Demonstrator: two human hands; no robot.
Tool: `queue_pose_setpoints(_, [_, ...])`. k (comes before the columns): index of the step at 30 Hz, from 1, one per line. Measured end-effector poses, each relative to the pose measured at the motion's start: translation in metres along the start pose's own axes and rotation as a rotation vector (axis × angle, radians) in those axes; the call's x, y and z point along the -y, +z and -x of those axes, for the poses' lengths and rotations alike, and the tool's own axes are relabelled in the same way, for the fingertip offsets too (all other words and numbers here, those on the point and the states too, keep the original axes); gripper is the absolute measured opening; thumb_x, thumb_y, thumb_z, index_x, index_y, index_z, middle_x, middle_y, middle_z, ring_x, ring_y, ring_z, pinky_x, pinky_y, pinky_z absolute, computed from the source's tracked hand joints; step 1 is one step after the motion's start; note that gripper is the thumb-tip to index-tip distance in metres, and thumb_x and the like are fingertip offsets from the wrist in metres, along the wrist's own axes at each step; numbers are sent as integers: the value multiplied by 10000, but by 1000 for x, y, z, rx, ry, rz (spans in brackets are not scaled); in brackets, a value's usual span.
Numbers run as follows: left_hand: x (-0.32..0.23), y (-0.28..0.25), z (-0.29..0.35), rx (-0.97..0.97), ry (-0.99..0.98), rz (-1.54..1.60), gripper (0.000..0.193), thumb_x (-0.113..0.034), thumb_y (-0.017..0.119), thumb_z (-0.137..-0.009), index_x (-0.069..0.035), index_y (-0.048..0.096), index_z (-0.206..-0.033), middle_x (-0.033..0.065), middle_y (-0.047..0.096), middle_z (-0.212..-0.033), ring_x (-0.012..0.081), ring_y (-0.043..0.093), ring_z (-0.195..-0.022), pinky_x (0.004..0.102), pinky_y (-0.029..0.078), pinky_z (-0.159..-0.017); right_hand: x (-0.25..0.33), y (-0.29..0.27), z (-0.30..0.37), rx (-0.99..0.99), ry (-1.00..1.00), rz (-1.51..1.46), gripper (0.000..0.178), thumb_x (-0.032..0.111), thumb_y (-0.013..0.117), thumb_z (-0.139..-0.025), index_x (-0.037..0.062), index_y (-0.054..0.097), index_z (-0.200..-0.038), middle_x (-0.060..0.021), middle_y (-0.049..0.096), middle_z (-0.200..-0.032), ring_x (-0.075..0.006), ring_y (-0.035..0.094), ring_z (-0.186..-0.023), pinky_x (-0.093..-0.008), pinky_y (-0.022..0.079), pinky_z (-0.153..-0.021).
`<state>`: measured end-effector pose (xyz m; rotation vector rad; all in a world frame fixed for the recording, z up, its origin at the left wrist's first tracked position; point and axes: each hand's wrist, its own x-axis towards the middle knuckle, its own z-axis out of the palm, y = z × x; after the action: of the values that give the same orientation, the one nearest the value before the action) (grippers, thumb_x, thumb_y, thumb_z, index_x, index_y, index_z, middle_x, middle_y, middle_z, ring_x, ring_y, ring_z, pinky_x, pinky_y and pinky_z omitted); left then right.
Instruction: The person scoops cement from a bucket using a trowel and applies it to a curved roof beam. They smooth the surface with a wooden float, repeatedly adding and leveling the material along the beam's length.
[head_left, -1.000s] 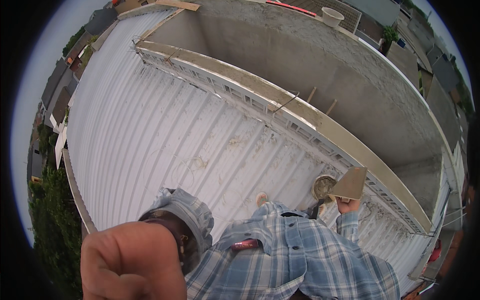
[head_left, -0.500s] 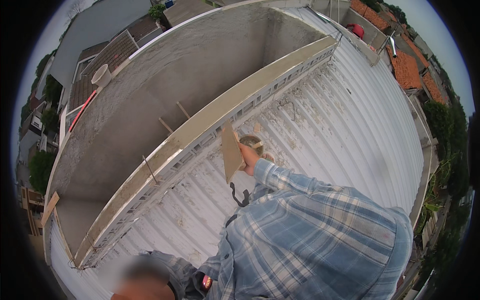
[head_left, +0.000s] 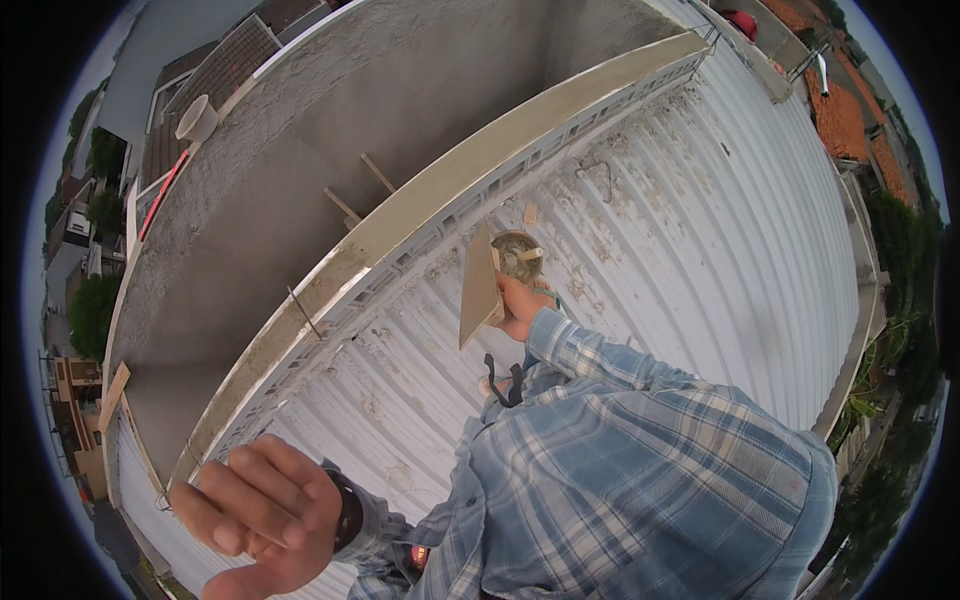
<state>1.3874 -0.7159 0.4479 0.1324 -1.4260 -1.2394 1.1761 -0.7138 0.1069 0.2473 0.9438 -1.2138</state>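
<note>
Since the earlier frame, the left hand has risen from the lower edge to between 7 and 8 o'clock. The hand is raised, its fingers loosely curled and partly open. The right hand, near centre, grips the float; its forearm runs toward 4 o'clock. The float is tilted on edge, flat face toward 9 o'clock. The bucket rests on the roof, toward 1 o'clock from the float.
</note>
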Motion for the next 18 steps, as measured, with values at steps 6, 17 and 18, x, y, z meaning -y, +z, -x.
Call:
queue_pose_setpoints(6, [204, -170, 225, -733, -1214, -434, 239, -298, 550, -992, -123, 592, -834, -36, 544, -726, 67, 484, -632, 233, 411, -597, -44, -5, -39, 355, 69, 242, 404, 343, 455, -1016, 50, 510, -1289, -68, 584, -1208, -177, 552, -1103, -370, 440, -982])
queue_pose_setpoints(17, [308, -67, 355, -1401, -1018, 886, 416, -359, 537, -978, -101, 504, -1302, 59, 603, -1237, 225, 619, -1062, 374, 547, -827, -96, -64, -163, 565, 597, 447, 585, 516, 549, -942, 58, 517, -1305, -78, 564, -1258, -193, 559, -1117, -351, 477, -896])
queue_pose_setpoints(18, [312, -59, 336, -1456, -1056, 769, 428, -363, 542, -975, -105, 497, -1313, 58, 594, -1258, 223, 610, -1086, 380, 543, -855, -86, -87, -192, 543, 654, 591, 616, 540, 568, -920, 57, 521, -1299, -83, 572, -1244, -197, 559, -1120, -354, 476, -897])
